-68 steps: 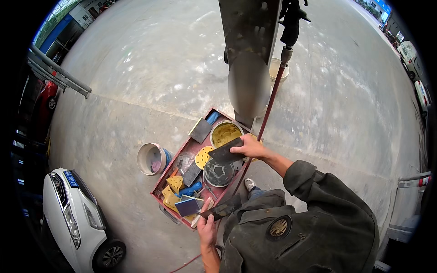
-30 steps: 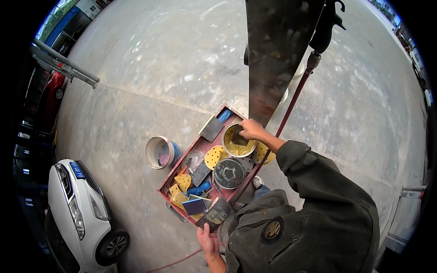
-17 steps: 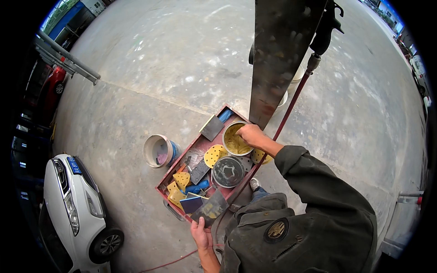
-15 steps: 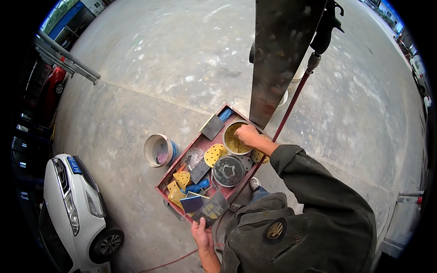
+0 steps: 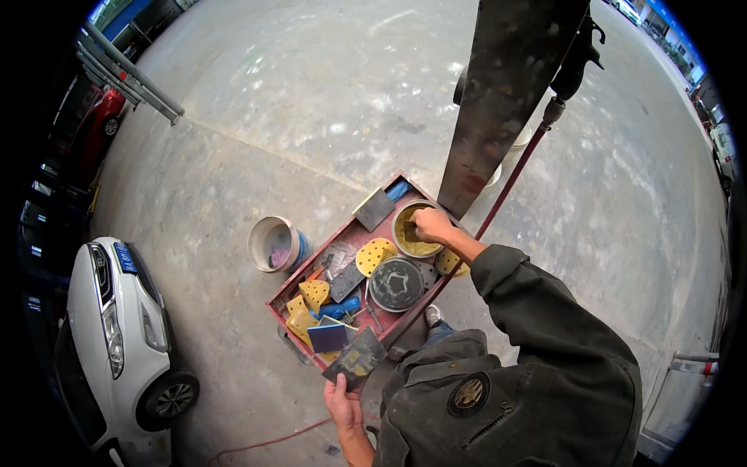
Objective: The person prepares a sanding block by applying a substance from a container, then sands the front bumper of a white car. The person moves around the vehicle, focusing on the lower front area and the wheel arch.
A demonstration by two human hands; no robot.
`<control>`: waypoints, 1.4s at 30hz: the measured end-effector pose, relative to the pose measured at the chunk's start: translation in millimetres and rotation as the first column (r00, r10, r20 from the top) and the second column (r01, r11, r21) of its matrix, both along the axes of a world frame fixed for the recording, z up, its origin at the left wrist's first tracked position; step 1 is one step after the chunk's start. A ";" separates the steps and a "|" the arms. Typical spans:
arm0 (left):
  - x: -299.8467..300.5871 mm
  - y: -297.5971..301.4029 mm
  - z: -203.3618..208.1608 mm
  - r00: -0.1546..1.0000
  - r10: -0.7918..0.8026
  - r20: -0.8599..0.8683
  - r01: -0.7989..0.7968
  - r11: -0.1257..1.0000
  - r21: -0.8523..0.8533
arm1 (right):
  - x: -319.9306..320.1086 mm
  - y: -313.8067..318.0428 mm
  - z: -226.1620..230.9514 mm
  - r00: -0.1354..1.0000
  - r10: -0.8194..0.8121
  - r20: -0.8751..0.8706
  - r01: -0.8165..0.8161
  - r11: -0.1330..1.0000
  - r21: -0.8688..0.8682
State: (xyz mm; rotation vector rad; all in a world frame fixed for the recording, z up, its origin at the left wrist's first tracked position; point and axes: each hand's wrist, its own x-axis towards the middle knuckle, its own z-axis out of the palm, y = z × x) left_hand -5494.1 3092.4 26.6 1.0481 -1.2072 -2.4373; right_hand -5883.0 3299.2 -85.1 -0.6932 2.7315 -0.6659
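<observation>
Wide floor (image 5: 296, 117), tray edge (image 5: 320, 255), right hand (image 5: 430, 224) over can (image 5: 394, 232), left hand (image 5: 342, 402) holding plate (image 5: 355, 356)

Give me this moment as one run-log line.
Left hand: holding dark plate | Right hand: holding dark spreader inside open can | Can location: red tray

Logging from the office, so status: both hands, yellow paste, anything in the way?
Left hand gripping flat dark rectangular plate with yellow smears. Right hand in open, round, grey-rimmed tin of yellow paste, gripping flat dark blade. Dark-red hose close by right forearm.
</observation>
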 end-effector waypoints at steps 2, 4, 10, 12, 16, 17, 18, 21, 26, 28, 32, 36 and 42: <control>0.9 -2.5 -3.4 1.000 0.002 0.001 -0.002 1.000 -0.009 | -5.9 13.4 22.6 0.996 -0.060 0.071 0.062 0.998 -0.018; 2.3 -6.9 -11.8 1.000 0.000 0.001 0.000 1.000 -0.021 | -10.2 32.3 32.2 0.979 -0.134 0.153 0.145 0.987 -0.065; -23.5 -15.9 4.2 0.994 -0.072 -0.086 0.072 0.997 -0.008 | -1.8 82.5 69.0 0.882 -0.114 0.457 0.358 0.794 -0.492; -37.4 -19.0 19.9 0.987 -0.104 -0.123 0.104 0.995 -0.008 | 33.0 66.7 123.3 0.800 0.106 0.591 0.426 0.593 -0.684; -75.4 -27.7 46.7 0.942 -0.265 -0.207 0.267 0.963 -0.019 | 95.4 40.8 181.1 0.777 0.358 0.518 0.268 0.556 -0.786; -84.2 -28.5 53.5 0.921 -0.311 -0.233 0.315 0.949 -0.019 | 105.2 39.7 189.4 0.779 0.375 0.502 0.150 0.666 -0.731; -90.2 -30.0 60.6 0.910 -0.331 -0.249 0.335 0.942 -0.028 | 117.7 31.1 203.5 0.825 0.473 0.311 -0.044 0.601 -0.798; -90.8 -38.8 81.4 0.877 -0.384 -0.290 0.381 0.922 -0.069 | 133.4 16.9 228.2 0.793 0.583 -0.178 -0.518 0.492 -0.699; -76.3 -56.2 99.7 0.854 -0.425 -0.300 0.383 0.904 -0.191 | 130.9 14.1 244.4 0.682 0.613 -0.398 -0.730 0.539 -0.421; -71.3 -58.7 100.8 0.856 -0.418 -0.305 0.363 0.905 -0.221 | 130.4 9.7 250.2 0.623 0.616 -0.483 -0.780 0.534 -0.325; -57.7 -65.8 100.9 0.872 -0.372 -0.318 0.298 0.919 -0.259 | 125.1 -2.0 257.1 0.547 0.630 -0.550 -0.827 0.510 -0.238; -46.9 -70.4 100.5 0.866 -0.337 -0.368 0.208 0.914 -0.348 | 122.7 -11.0 264.9 0.593 0.589 -0.549 -0.788 0.563 -0.247; -41.0 -59.2 112.8 0.902 -0.306 -0.306 0.082 0.814 -0.575 | 145.1 -29.8 264.5 0.723 0.577 0.379 -0.134 0.656 -0.742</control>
